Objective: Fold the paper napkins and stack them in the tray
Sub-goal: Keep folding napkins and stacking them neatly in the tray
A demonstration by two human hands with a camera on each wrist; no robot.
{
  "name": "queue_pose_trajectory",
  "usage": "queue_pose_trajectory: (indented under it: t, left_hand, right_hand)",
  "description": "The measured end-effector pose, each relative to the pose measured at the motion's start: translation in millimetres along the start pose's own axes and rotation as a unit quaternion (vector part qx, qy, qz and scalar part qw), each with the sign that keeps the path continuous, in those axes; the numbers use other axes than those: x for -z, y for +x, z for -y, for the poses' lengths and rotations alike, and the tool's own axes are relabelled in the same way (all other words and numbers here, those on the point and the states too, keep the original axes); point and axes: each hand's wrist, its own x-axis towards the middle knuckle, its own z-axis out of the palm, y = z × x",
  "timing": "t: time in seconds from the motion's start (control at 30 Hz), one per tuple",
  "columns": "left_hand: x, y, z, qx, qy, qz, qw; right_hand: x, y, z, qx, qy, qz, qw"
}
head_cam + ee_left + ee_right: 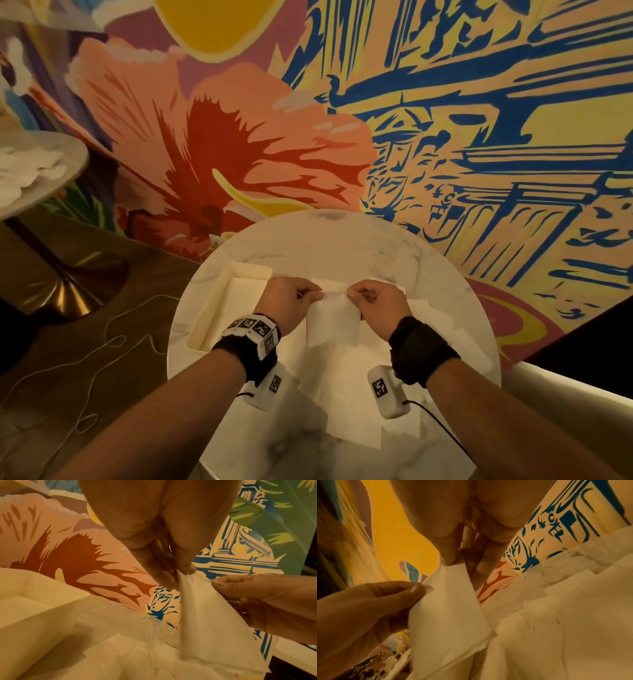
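Observation:
A white paper napkin [334, 318] hangs above the round marble table [329, 240], held by its top edge. My left hand [291, 298] pinches the left top corner, and my right hand [373, 298] pinches the right top corner. In the left wrist view the napkin [211, 622] drops from my left hand [178, 577], and the right hand [257, 588] grips its far edge. The right wrist view shows the napkin [447, 608] between my right hand [452, 562] and my left hand [388, 596]. A cream tray [219, 301] sits at the table's left with paper lying in it.
Several unfolded napkins [363, 387] lie spread over the table under my hands and toward the right. A painted mural wall [342, 120] stands right behind the table. Another round table [44, 185] with white papers is at far left. A thin cord [113, 346] lies on the floor.

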Motion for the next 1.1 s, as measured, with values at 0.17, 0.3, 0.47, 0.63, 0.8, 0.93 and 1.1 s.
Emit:
queue_pose_trajectory:
  t: [0.17,0.3,0.47,0.63,0.8,0.93,1.1]
  left_hand:
    - [2.9,-5.1,15.0,0.06,-0.054,0.052,0.995]
    - [2.8,-10.2,27.7,0.061,-0.087,0.056,0.993]
    - [6.6,-18.0,35.1,0.067,-0.11,0.017,0.992]
    - [23.1,-28.0,52.4,0.069,-0.088,0.003,0.994]
    - [46.6,-32.7,70.9,0.082,-0.06,0.016,0.995]
    - [66.5,-35.2,87.2,0.085,-0.027,-0.001,0.996]
    - [91.3,-34.7,119.1,0.128,-0.034,-0.011,0.991]
  right_hand:
    - [-6.7,3.5,13.6,-0.014,0.077,-0.009,0.997]
    - [-18.6,-3.1,16.9,-0.052,0.118,0.052,0.99]
    - [-40.9,-13.4,8.1,-0.081,0.104,0.108,0.985]
    - [-53.8,1.6,7.9,-0.059,0.042,0.085,0.994]
    - [-66.4,23.6,34.9,0.034,-0.062,0.082,0.994]
    - [-85.4,38.8,60.0,0.072,-0.122,0.118,0.983]
    - [-113.0,57.5,85.4,0.095,-0.187,0.153,0.966]
